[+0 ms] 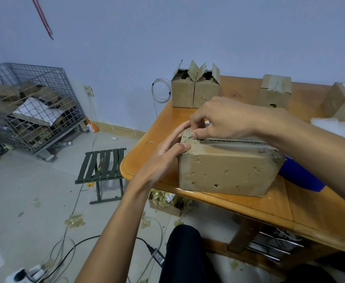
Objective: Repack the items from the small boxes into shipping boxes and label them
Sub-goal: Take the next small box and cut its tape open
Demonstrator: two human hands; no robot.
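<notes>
The left hand [167, 148] pressed its fairly straight fingers against the left end of a cardboard box [228, 172], thumb on the near top corner, bracing it. Just right of it, the right hand [218, 117] reached over and pinched the flap edge at the left end of the top seam, fingertips curled.

The box lay on its long side near the front left corner of a wooden table [147, 129]. Its walls were pocked with small tears and looked soft and worn, so it would likely flex. It was probably best held by the corners and pulled gently at the flap.

Farther back stood two open small boxes [195, 88], then a taped small box [273, 92] to the right.
</notes>
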